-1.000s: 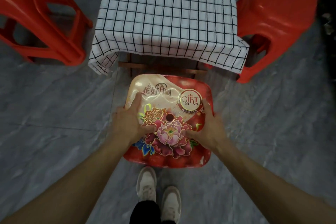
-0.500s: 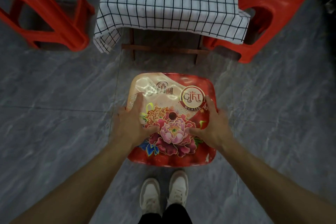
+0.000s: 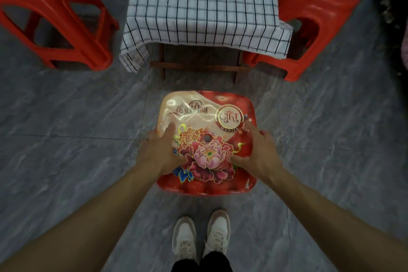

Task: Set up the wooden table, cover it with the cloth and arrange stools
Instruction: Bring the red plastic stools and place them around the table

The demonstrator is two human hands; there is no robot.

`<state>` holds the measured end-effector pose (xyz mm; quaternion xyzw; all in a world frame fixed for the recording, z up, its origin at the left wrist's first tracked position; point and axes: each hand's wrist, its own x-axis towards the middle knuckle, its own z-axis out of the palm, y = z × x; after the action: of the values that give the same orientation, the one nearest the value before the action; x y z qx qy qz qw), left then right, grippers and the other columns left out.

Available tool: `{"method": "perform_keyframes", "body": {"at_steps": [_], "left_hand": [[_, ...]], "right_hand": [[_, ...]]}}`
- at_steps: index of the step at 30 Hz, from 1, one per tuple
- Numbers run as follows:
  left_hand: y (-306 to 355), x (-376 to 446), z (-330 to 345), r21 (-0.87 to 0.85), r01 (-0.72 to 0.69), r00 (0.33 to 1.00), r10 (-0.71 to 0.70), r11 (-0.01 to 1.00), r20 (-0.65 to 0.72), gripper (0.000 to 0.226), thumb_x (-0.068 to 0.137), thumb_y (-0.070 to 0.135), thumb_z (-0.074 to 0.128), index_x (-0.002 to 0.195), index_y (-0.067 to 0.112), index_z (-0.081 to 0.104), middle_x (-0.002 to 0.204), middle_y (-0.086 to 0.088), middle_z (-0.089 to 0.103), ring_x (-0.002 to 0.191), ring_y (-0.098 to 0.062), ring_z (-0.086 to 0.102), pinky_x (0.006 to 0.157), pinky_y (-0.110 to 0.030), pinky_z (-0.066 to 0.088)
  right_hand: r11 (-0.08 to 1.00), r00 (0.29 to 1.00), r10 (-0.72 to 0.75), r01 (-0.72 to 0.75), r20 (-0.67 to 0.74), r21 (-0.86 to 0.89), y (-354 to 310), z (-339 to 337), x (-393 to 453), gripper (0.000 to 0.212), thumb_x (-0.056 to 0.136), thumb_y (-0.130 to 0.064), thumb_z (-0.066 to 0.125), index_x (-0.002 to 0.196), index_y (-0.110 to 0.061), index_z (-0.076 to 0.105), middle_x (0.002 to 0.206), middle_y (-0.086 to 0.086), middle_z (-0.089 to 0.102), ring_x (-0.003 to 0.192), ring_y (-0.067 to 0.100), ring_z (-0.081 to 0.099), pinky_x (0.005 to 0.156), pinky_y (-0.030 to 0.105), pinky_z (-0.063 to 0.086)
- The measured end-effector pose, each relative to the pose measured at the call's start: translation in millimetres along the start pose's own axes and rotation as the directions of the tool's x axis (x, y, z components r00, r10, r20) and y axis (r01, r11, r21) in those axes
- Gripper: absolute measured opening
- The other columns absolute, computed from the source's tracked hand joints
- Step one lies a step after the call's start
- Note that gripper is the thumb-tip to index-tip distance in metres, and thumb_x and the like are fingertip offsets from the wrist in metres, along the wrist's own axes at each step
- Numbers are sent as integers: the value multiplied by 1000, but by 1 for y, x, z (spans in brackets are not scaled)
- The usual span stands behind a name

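A red stool with a flower-printed seat [image 3: 207, 108] stands on the grey floor just in front of the wooden table [image 3: 198, 66]. A white cloth with a black grid [image 3: 205, 6] covers the table and hangs over its sides. My left hand [image 3: 162, 152] holds the seat's left side, thumb on top and outer fingers curled over the edge. On the right side my right hand [image 3: 257, 152] holds the seat the same way. Both index fingers lie straight on the seat.
A plain red stool [image 3: 55, 17] stands left of the table and another red stool [image 3: 315, 6] stands at its right, partly under the cloth. My white shoes [image 3: 184, 236] are right behind the flowered stool. Grey tiled floor lies all around.
The gap between the flowered stool and the table has widened a little, and my feet have shifted back. Both hands have stayed on the seat.
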<state>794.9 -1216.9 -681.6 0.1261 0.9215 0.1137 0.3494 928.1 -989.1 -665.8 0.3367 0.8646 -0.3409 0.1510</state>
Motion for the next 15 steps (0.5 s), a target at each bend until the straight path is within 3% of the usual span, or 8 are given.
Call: {"method": "perform_keyframes", "body": {"at_steps": [5,8,15], "left_hand": [[12,-47,-51,-9,-56,998,55,998,-19,115,65,46,85,153,41,12,149,-11,36,136,-34,37,107,-50,41],[20,-79,-90,-11,-54,997,53,999,-62,109,61,51,85,148,45,20,144,-11,41,131,-34,41,102,-49,45],[52,-195,-160,5,-114,990,114,993,-84,98,73,57,75,150,37,17,144,-14,42,129,-37,44,105,-45,42]], "right_hand": [[1000,1000,-13,13,7,9,-38,-54,-32,107,64,-50,87,150,-36,25,153,15,27,138,35,37,111,51,39],[999,999,-47,47,-2,-11,-72,-93,-57,102,67,-47,86,149,-31,30,149,13,33,137,33,38,110,48,37],[988,992,-128,130,20,-79,-143,-182,-144,87,76,-48,80,147,-26,35,145,13,44,135,30,39,108,40,36]]}}
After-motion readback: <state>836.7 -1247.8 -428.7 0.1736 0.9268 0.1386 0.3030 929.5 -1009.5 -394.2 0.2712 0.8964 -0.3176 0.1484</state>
